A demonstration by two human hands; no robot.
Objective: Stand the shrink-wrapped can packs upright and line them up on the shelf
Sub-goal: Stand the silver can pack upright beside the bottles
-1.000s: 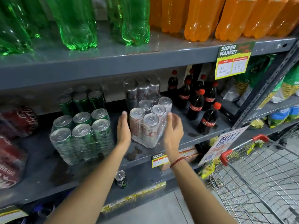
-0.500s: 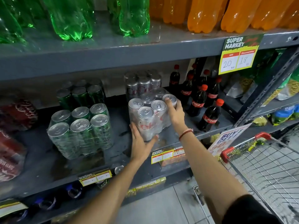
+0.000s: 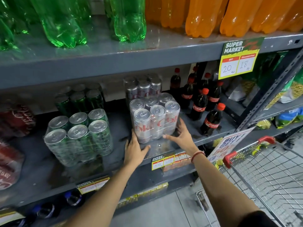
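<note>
1. A grey metal shelf (image 3: 205, 138) in a shop aisle carries drinks; the shelf above it holds green bottles (image 3: 65, 25) and orange bottles (image 3: 203, 17), with a yellow price sign (image 3: 237, 61) hanging from its edge.
2. The silver can pack (image 3: 154, 118), shrink-wrapped, stands upright near the shelf's front edge, can tops up.
3. The left hand (image 3: 134, 149) rests at the pack's lower left corner, its grip spread, fingers against the wrap and thumb lying on the shelf.
4. The right hand (image 3: 182, 135) is at the pack's lower right, its grip spread with the fingers cupped on the pack's side.
5. A second silver pack (image 3: 142, 87) stands just behind.
6. A green can pack (image 3: 78, 135) stands upright well to the left, another green pack (image 3: 78, 100) behind it.
7. Small cola bottles (image 3: 200, 105) stand to the right.
8. A wire trolley (image 3: 265, 171) sits lower right.
</note>
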